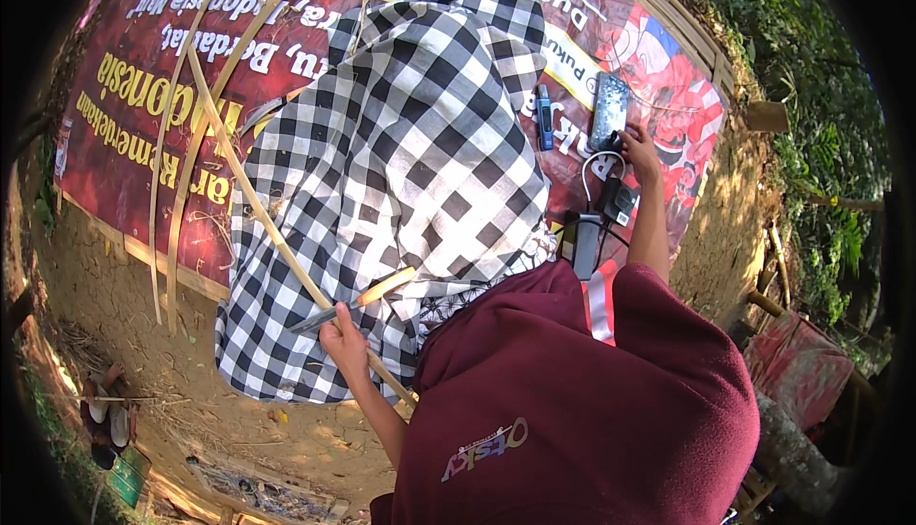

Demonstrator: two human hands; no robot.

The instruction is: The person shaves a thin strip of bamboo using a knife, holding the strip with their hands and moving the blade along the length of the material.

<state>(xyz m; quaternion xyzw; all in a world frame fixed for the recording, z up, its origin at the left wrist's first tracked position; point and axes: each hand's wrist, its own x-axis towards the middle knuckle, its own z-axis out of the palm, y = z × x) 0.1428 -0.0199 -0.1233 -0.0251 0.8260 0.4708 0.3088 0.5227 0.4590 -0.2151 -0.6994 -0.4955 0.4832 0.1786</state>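
My left hand [344, 342] is closed round a long pale bamboo strip [256, 203], which slants across the black-and-white checked cloth [410, 124] over my lap. Across the strip, just by the thumb and index finger, lies a knife [384, 287] with a light wooden handle and a dark blade; part of the contact is hidden. Off to the right, my right hand [643, 151] has its fingers bent at the lower right corner of a phone [611, 110] that rests on the printed banner [119, 182]. A white cable [589, 177] loops just below the phone.
Beside the phone lies a slim blue-and-black device [544, 117]. A grey box [584, 247] and a black adapter [620, 203] with cables sit nearer me. More bamboo strips [181, 182] cross the banner at left, near another blade [267, 113]. Bare earth [105, 282] borders the banner.
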